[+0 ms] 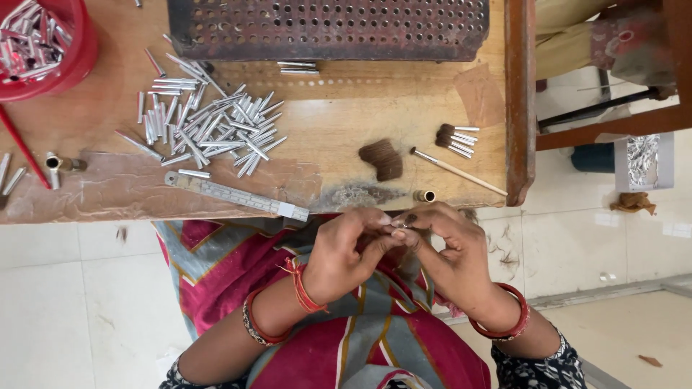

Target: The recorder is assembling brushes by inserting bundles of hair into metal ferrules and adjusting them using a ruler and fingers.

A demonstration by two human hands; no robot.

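- Both of your hands meet just off the near edge of the wooden workbench (pixel 339 115), above your lap: your left hand (pixel 342 256) and right hand (pixel 447 248) pinch, fingertip to fingertip, a small silver ferrule (pixel 401 225), fingers narrowed tight around it.
- Dark wisps show at your right fingertips; whether hair is already seated in the tube is too small to tell.
- Judged from the grip, you appear to be at the fitting step, working a tuft into the metal sleeve. The next move likely calls for a steady pinch and a straight push, so that the hairs do not splay.
- Just beyond your hands, on the bench edge, lies a short brass tube (pixel 424 195); beside it, a fanned tuft of brown hair (pixel 382 158).
- To the right of the tuft rest a wooden-handled brush (pixel 458 170) and a small group of finished brush heads (pixel 455 140).
- Further left, a steel ruler (pixel 234 195) lies aslant below a loose heap of silver tubes (pixel 209 126).
- At the far left corner, a red tub (pixel 79 43) holds more tubes.
- Across the top stands a rusty perforated metal tray (pixel 328 29).
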